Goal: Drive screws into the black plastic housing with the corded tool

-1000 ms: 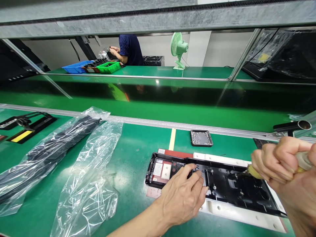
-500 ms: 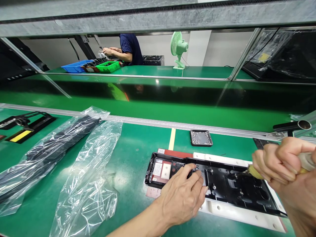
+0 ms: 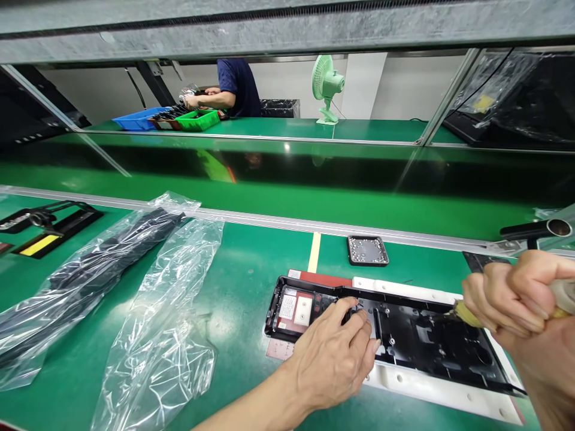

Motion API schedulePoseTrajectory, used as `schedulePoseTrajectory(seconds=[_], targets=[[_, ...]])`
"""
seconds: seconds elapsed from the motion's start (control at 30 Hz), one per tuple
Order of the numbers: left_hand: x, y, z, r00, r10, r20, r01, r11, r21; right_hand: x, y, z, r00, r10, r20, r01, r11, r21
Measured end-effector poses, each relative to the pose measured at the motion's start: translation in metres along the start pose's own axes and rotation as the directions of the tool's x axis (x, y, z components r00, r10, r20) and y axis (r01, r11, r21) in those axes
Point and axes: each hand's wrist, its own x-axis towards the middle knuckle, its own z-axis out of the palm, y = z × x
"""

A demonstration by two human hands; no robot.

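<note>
A long black plastic housing (image 3: 415, 335) lies open side up on a white fixture (image 3: 431, 390). My left hand (image 3: 332, 350) rests across its middle with bent fingers gripping it; the fingertips are partly hidden inside. At the right, my right hand (image 3: 507, 293) is wrapped around a power screwdriver (image 3: 468, 313) with a yellowish nose. Its bit points left and down into the right part of the housing; whether the tip touches a screw I cannot tell. A label and a pale plate with two holes (image 3: 302, 311) show through the housing's left end.
A small black tray (image 3: 367, 250) of screws stands behind the fixture. Clear plastic bags (image 3: 166, 323) lie to the left, one around a dark long part (image 3: 112, 257). Beyond the metal rail runs a green belt (image 3: 251, 200). A co-worker (image 3: 238, 87) works by bins near a green fan (image 3: 326, 84).
The view has shifted very slightly. Both my hands keep their places on the housing and screwdriver. Across the belt, the co-worker's hands have moved lower, toward the bins.
</note>
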Motion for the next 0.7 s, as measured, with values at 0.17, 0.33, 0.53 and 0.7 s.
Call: schedulePoseTrajectory(seconds=[0.17,0.33,0.53,0.7], targets=[[0.0,0.0,0.0,1.0,-0.015,0.01,0.015,1.0,0.001,0.0,-0.001,0.005,0.999,0.025,-0.036,-0.023,0.998,0.062],[-0.001,0.001,0.0,1.0,-0.027,0.001,0.027,1.0,-0.002,0.002,-0.004,0.01,0.999,0.021,-0.037,-0.019,0.998,0.068],[-0.001,-0.001,0.001,0.999,-0.034,0.023,0.034,0.999,-0.005,0.007,-0.011,0.024,1.0,0.014,-0.024,-0.013,0.999,0.035],[-0.002,0.002,-0.001,0.998,-0.053,0.023,0.053,0.998,0.015,0.008,-0.022,0.039,0.995,0.046,-0.093,-0.048,0.998,-0.028]])
